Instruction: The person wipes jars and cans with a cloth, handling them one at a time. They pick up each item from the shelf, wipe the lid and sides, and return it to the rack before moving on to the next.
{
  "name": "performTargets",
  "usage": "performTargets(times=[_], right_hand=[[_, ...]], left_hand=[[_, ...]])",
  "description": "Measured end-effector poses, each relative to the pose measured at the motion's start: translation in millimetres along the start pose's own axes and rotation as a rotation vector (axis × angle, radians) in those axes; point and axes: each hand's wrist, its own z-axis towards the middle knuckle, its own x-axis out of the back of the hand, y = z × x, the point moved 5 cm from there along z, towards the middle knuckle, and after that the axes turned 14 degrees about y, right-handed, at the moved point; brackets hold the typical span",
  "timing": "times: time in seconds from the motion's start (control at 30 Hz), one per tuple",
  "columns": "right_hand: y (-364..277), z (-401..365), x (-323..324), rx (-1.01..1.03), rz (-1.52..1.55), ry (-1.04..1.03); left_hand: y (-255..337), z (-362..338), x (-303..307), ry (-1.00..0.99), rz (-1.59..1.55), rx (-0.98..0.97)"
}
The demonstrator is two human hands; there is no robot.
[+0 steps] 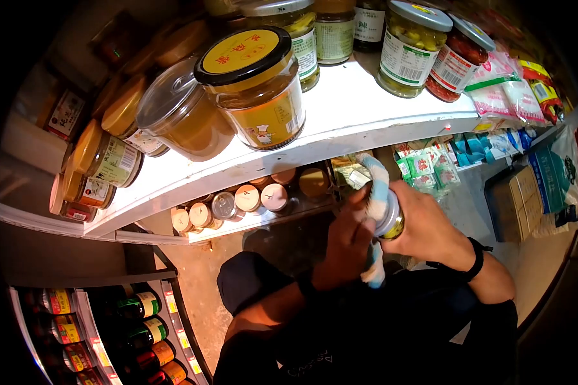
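My right hand (424, 221), with a black band at the wrist, is wrapped round a small jar (395, 229) with a pale lid, held in front of my body below the shelf edge. A blue and white striped cloth (379, 186) lies against the jar's lid end and hangs down past it. My left hand (350, 237) is closed on the cloth, pressing it at the jar. Its fingers are partly in shadow, and most of the jar's body is hidden by my right hand.
Above, a white shelf (340, 128) bears a yellow-lidded jar (257, 90), pickle jars (408, 54) and pink bags (501, 90). Several lidded jars (247, 199) stand on the lower shelf. Bottles (141, 305) fill a rack at lower left; a cardboard box (514, 202) is at right.
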Motion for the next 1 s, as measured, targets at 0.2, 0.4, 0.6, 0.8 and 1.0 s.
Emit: performTargets(times=[0.2, 0.4, 0.6, 0.8, 1.0], right_hand=[[3.5, 1.2, 8.5, 0.001, 0.073, 0.111], [-3.5, -0.5, 7.3, -0.035, 0.08, 0.003], [-16.1, -1.1, 22.4, 0.03, 0.097, 0.007], [-31.9, -0.3, 89.3, 0.458, 0.21, 0.294], [-53.2, 34.1, 123.0, 0.403, 0.123, 0.441]], left_hand=[[22.0, -7.8, -3.6, -0.066, 0.238, -0.549], [-23.8, -11.9, -7.8, 0.103, -0.188, 0.428], [-75.2, -2.3, -8.2, -0.054, -0.316, 0.589], [-45.4, -5.9, -19.8, 0.077, -0.399, 0.638], [-42.9, -0.9, -19.3, -0.052, -0.531, 0.735]])
